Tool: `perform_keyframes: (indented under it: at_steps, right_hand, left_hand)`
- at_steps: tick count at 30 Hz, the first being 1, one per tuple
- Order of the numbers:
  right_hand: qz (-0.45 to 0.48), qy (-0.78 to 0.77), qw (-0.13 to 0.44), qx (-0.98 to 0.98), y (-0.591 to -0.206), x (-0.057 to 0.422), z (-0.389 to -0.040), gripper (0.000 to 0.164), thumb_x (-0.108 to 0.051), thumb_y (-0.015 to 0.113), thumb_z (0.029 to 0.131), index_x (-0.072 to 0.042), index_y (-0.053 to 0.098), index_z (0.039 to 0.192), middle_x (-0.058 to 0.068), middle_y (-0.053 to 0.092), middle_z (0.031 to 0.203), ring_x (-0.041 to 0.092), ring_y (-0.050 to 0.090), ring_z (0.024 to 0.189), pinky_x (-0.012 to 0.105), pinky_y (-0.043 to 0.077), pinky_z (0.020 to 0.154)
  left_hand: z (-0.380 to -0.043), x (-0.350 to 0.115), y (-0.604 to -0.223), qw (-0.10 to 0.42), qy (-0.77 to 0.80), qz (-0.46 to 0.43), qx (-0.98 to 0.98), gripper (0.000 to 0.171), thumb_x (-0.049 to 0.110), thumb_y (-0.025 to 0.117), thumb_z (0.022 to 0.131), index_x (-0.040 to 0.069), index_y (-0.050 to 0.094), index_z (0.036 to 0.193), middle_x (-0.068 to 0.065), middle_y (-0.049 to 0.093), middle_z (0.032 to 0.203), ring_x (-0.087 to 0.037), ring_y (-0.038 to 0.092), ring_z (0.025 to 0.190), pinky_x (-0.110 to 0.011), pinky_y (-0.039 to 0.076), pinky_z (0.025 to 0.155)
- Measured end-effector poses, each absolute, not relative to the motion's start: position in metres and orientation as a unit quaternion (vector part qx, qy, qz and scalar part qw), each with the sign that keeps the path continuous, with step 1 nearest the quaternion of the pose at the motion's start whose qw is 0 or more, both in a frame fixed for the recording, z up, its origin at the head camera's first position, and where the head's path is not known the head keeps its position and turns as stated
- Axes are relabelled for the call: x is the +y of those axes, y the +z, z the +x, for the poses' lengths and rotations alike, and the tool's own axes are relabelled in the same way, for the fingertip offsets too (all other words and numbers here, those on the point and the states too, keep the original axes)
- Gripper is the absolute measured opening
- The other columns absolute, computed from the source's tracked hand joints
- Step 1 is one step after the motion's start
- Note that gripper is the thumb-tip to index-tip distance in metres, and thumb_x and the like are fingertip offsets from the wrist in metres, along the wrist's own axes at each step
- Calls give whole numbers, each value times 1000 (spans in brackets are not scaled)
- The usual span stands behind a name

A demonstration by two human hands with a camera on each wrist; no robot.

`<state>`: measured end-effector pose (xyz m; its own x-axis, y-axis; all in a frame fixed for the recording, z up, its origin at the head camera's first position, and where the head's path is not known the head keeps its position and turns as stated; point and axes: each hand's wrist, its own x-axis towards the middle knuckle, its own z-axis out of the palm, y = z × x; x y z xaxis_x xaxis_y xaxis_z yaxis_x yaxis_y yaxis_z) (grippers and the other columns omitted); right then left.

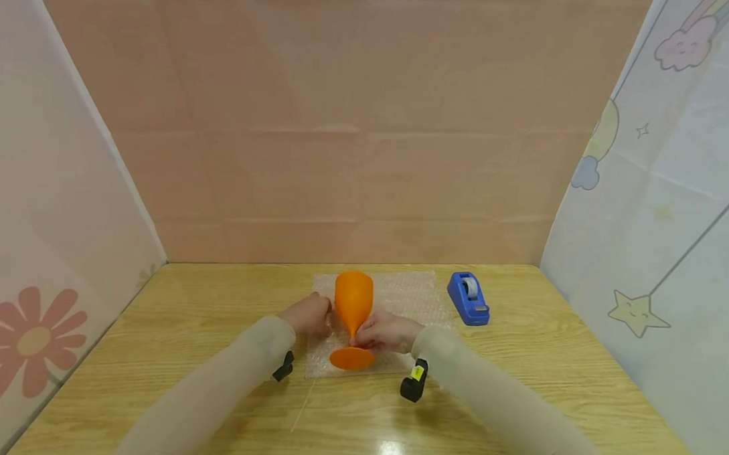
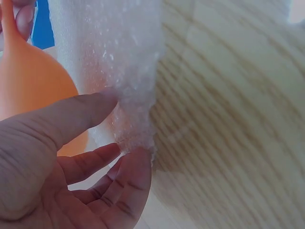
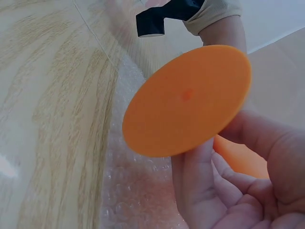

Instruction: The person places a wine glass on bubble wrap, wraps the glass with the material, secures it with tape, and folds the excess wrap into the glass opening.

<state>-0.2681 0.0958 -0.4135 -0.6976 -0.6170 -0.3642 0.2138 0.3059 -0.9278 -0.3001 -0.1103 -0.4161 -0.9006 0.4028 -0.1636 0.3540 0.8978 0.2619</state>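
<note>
An orange plastic goblet (image 1: 354,299) is held over a sheet of bubble wrap (image 1: 406,290), its bowl toward the far side and its round foot nearer me. My right hand (image 1: 391,331) grips the goblet's stem; in the right wrist view, the flat underside of the foot (image 3: 188,100) hides part of the fingers. Left of the goblet, my left hand (image 1: 308,313) is at the left edge of the wrap. The left wrist view shows its thumb and fingers pinching the lifted edge of the bubble wrap (image 2: 128,57), with the goblet's bowl (image 2: 38,81) just beyond the thumb.
A blue tape dispenser (image 1: 467,298) with a roll of tape stands right of the wrap on the wooden table (image 1: 217,296). A pinkish panel (image 1: 355,153) closes off the back, and patterned side walls (image 1: 648,231) flank the table.
</note>
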Motion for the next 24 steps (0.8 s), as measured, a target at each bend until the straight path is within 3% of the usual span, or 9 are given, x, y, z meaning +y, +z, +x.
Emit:
perform_keyframes:
  at_steps: [13, 19, 24]
  right_hand:
    - [-136, -570, 370, 721, -415, 94, -270, 14, -2, 57, 91, 7, 68, 89, -3, 64, 71, 7, 54, 65, 19, 50, 62]
    - [-133, -569, 373, 721, -415, 94, -272, 16, -2, 57, 92, 10, 67, 93, -2, 65, 73, 8, 56, 66, 19, 51, 63]
    - [-128, -560, 376, 727, -415, 92, -274, 17, -2, 57, 91, 11, 67, 95, -1, 65, 72, 8, 55, 66, 19, 51, 62]
  left_hand:
    - [-299, -111, -414, 111, 117, 196, 967, 19, 14, 77, 78, 6, 63, 88, -3, 53, 79, -20, 46, 78, -34, 44, 73]
    - [-299, -111, -414, 115, 124, 198, 965, 20, 14, 78, 77, 8, 60, 82, -4, 53, 77, -20, 45, 78, -34, 43, 72]
    - [-300, -110, -414, 123, 128, 195, 965, 21, 14, 79, 78, 6, 62, 88, -4, 54, 79, -21, 46, 79, -35, 45, 75]
